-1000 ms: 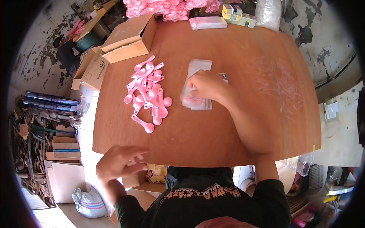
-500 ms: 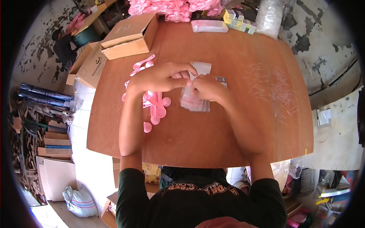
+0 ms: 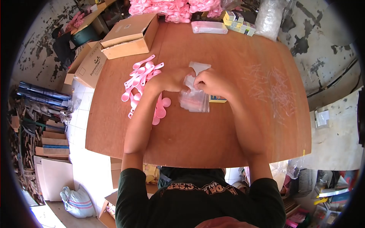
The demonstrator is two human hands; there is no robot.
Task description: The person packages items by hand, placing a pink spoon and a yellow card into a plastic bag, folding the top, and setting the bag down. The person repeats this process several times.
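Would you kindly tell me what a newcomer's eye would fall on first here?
Probably the pink spoons piled at left on the brown table. Next might come the left hand and right hand, close together over clear plastic bags near the middle, then the pink heap at the far edge.

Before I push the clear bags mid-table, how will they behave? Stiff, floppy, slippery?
The bags are probably floppy and light, since they look thin and see-through. They may slide over one another: they overlap with uneven edges and their plastic looks smooth. Rolling seems unlikely, as they lie flat on the table.
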